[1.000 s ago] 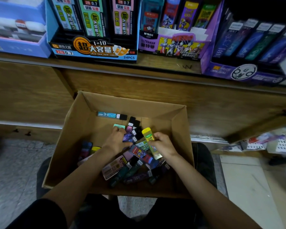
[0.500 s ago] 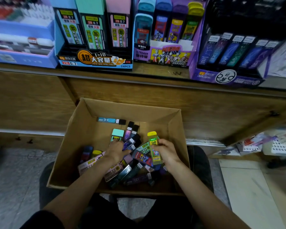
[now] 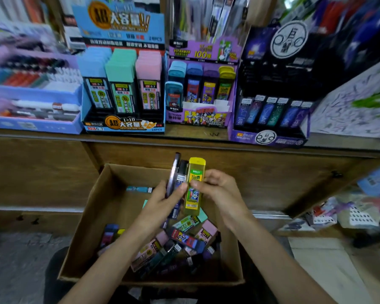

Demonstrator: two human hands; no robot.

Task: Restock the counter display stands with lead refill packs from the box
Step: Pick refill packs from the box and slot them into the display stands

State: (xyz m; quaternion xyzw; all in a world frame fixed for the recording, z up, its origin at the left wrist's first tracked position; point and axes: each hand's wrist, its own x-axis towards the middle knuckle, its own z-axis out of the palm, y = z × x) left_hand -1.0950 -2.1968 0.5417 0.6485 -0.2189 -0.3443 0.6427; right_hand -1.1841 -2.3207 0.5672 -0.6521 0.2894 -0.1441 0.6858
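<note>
A cardboard box [image 3: 90,207] sits on my lap with several loose lead refill packs [image 3: 184,240] in its bottom. My right hand [image 3: 219,189] pinches a yellow refill pack [image 3: 193,187] upright above the box. My left hand [image 3: 160,205] grips a couple of dark purple and black packs [image 3: 177,172], also upright, touching the yellow one. On the counter stand three display stands: a blue one [image 3: 123,125] with blue, green and pink packs, a purple Ultraman one [image 3: 197,118] with a yellow column at its right, and a dark purple one [image 3: 270,137].
A wooden counter front [image 3: 42,172] rises right behind the box. A lilac tray of erasers or pens [image 3: 31,123] stands at the left of the counter top. A patterned box [image 3: 355,106] is at the right. Loose goods lie on a low shelf [image 3: 349,213] to the right.
Both hands have lifted out of the box with packs: the right one raised the yellow pack, the left one picked up dark packs. The view has tilted up toward the stands.
</note>
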